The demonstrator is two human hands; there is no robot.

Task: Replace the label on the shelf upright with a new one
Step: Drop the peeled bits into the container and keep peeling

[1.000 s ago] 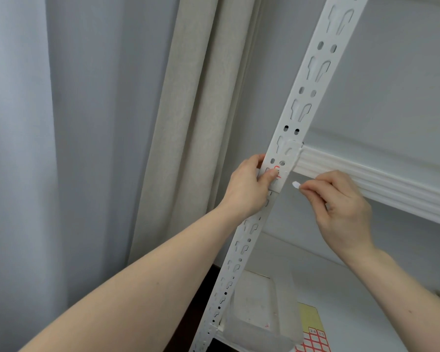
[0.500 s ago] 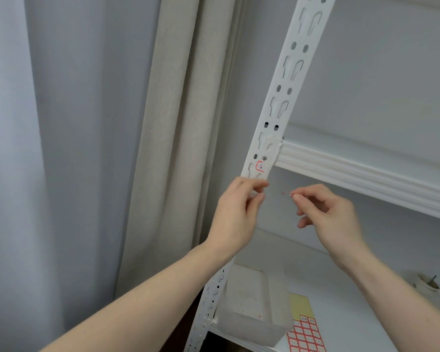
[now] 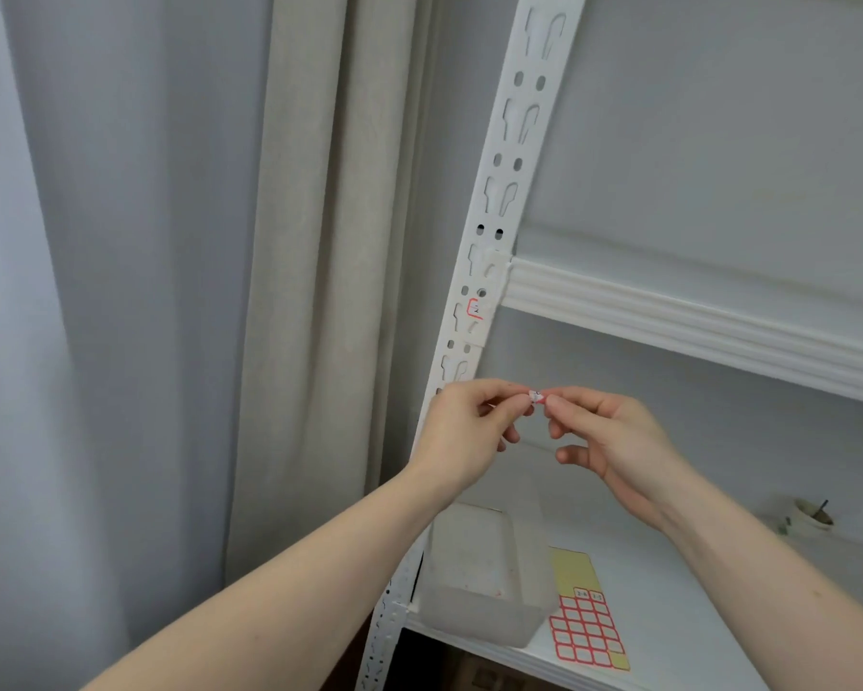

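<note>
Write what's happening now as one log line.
left hand + right hand: pinching small label | upright: red-edged label stuck on

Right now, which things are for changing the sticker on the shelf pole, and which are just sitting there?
For the job:
- shelf upright
- red-edged label on the upright
- small label pinched between left hand and right hand
- label sheet on the lower shelf

Just lying about:
- clear plastic tub
- small cup at the back
- curtain
</note>
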